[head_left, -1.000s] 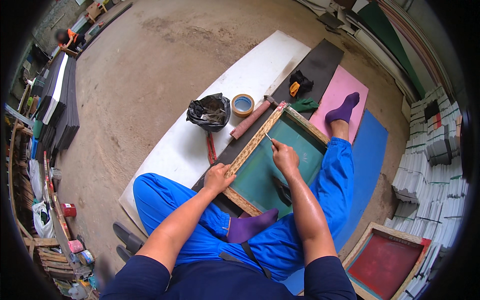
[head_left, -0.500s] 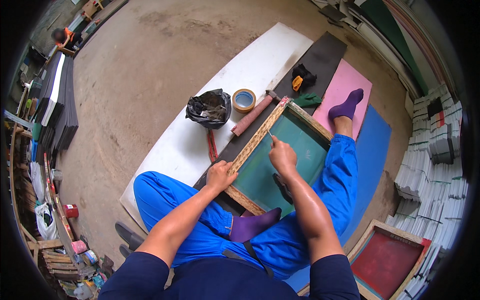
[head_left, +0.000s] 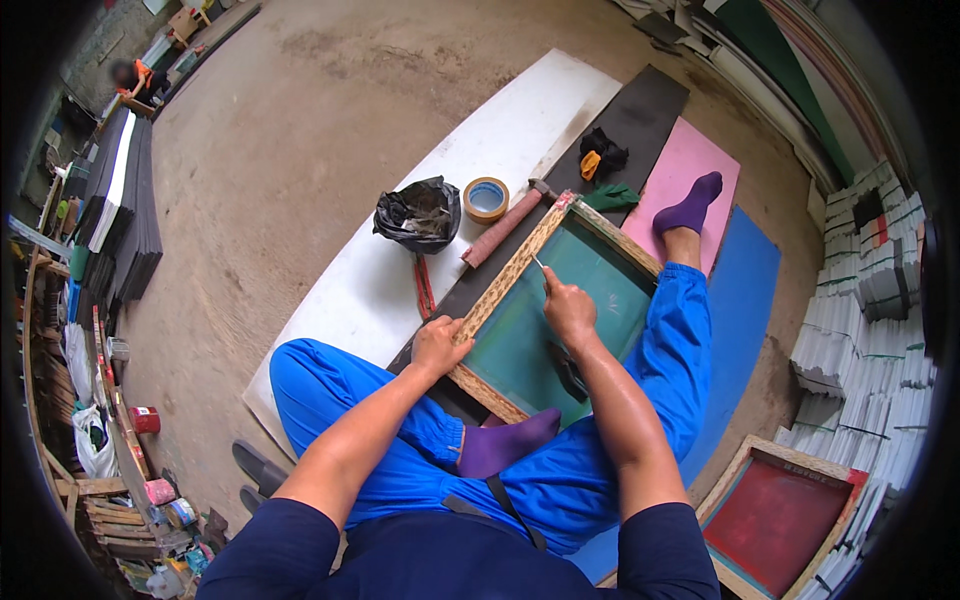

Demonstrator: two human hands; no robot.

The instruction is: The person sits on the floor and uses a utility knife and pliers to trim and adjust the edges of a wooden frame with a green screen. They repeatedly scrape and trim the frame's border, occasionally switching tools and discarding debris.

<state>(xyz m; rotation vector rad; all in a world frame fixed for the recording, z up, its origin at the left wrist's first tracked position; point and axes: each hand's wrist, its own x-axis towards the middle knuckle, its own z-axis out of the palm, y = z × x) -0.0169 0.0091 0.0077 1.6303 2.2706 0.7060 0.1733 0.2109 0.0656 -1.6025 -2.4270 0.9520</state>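
A wooden-framed screen (head_left: pixel 509 277) with green mesh (head_left: pixel 600 255) lies tilted between my legs. My left hand (head_left: pixel 441 345) is closed round the left rail near its lower corner. Above the mesh, my right hand (head_left: pixel 570 312) grips a thin metal tool (head_left: pixel 541 263), perhaps a screwdriver; its shaft points at the inner edge of the left rail, and its handle is hidden in my fist. A dark tool (head_left: pixel 566 374) lies on the mesh, partly behind my right forearm. Along the frame's far left side rests a hammer (head_left: pixel 502 231) with a pink-wrapped handle.
A container lined with a black bag (head_left: pixel 420 215), a tape roll (head_left: pixel 487 200) and a red-handled tool (head_left: pixel 424 288) are on the white board (head_left: pixel 345 265). Black and green cloths (head_left: pixel 606 154) lie beyond the frame. A red screen (head_left: pixel 775 525) leans right, near stacked white bundles (head_left: pixel 860 330).
The tool's tip has shifted very slightly along the left rail as my right hand moves a little. My left hand keeps its hold on the frame.
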